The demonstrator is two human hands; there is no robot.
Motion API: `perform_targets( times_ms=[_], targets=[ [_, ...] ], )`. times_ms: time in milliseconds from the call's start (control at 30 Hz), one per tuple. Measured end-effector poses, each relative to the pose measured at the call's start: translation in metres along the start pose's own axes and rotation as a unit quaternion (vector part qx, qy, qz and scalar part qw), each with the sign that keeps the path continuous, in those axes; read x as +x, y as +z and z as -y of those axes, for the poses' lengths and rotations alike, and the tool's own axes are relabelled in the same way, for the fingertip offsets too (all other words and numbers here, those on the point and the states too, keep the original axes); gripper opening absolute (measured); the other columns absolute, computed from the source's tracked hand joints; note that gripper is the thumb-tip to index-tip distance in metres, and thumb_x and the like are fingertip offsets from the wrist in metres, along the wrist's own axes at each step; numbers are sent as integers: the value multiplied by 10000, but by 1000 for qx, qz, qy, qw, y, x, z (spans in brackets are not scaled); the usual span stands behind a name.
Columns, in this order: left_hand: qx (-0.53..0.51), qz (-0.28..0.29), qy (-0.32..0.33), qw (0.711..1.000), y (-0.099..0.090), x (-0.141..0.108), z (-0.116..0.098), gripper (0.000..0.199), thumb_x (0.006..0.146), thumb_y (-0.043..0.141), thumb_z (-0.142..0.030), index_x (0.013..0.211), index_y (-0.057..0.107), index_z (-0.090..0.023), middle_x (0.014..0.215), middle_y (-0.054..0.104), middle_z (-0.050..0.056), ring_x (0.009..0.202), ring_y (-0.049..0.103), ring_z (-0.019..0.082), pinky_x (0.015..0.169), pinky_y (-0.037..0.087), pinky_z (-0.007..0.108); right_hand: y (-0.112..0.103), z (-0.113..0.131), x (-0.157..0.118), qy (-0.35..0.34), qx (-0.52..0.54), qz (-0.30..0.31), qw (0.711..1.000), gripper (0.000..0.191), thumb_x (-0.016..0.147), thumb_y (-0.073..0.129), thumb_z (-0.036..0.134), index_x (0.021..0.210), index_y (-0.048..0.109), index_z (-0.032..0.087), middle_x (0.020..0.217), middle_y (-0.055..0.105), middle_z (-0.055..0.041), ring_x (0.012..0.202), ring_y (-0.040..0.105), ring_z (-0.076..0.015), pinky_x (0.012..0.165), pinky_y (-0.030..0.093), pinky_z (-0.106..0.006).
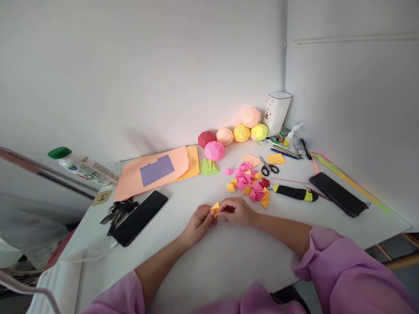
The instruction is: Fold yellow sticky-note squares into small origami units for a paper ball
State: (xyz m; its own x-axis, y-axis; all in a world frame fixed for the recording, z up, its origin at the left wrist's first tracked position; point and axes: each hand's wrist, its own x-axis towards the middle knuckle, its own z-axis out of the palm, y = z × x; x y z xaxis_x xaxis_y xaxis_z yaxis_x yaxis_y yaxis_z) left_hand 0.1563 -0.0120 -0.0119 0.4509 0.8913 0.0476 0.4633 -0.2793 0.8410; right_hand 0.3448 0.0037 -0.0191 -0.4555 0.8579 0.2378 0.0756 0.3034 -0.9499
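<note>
A small folded orange paper piece [215, 208] is pinched between the fingers of my left hand [198, 222], over the front middle of the white table. My right hand [238, 211] meets it from the right, fingers closed at the paper's edge; its fingertips are partly hidden. Just beyond my right hand lies a loose pile of folded paper pieces [246, 178], mostly pink and orange with a few red. Black-handled scissors [269, 168] rest behind the pile. A black and lime-green craft knife [293, 192] lies to its right.
Faceted paper balls [214, 151] stand along the back wall, beside a white box [277, 111]. Peach paper sheets [153, 172], green paper squares [208, 166], keys [120, 211] and a black phone [140, 218] lie left. A second phone [338, 194] and pens [285, 152] are right.
</note>
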Motion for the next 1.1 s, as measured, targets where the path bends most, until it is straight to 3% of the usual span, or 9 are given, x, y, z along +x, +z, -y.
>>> perform_targets(
  times_ms=[133,367,600,767,900,1000,1100],
  targets=[
    [15,8,40,999,0,1,-2,463,932,302,-466,665,567,-197,695,603,42,804,525,192,860,398,331,-1,-1,-1,60,38,8,997,102,756,634,243,740,620,144,663,605,-6,527,574,-106,511,476,-230],
    [28,32,54,998,-2,2,2,444,940,262,-421,656,524,-201,679,586,34,794,524,189,895,371,348,-2,-1,0,67,42,11,997,91,742,636,231,742,591,152,669,584,4,553,570,-104,534,464,-232],
    [40,40,65,996,-2,0,-1,406,936,263,-388,674,514,-207,684,575,26,776,533,185,883,385,352,-2,-3,2,117,107,5,987,203,699,689,264,741,515,168,609,538,41,542,543,-98,534,463,-235],
    [33,-24,25,999,3,-3,1,281,879,444,-376,655,478,-210,698,559,29,819,521,193,785,431,320,-3,-5,4,123,142,13,982,281,698,698,259,792,443,188,648,555,44,551,540,-92,532,447,-223],
    [24,-36,14,999,6,-3,4,298,882,435,-334,611,448,-211,666,543,23,787,515,184,731,441,307,-3,-6,3,98,113,33,988,306,718,663,222,918,432,201,714,545,46,569,509,-77,540,423,-210],
    [31,-37,31,998,6,-2,5,292,875,438,-318,603,431,-213,646,531,16,793,515,185,741,440,313,-1,-5,2,76,51,44,995,414,717,634,186,1077,430,206,740,543,40,596,486,-81,545,408,-203],
    [53,-38,63,996,5,0,3,301,872,424,-304,585,400,-213,607,494,3,737,501,176,781,429,333,0,-3,0,64,-4,65,996,420,723,586,152,1119,456,203,703,539,45,560,457,-79,521,388,-197]
  ],
)
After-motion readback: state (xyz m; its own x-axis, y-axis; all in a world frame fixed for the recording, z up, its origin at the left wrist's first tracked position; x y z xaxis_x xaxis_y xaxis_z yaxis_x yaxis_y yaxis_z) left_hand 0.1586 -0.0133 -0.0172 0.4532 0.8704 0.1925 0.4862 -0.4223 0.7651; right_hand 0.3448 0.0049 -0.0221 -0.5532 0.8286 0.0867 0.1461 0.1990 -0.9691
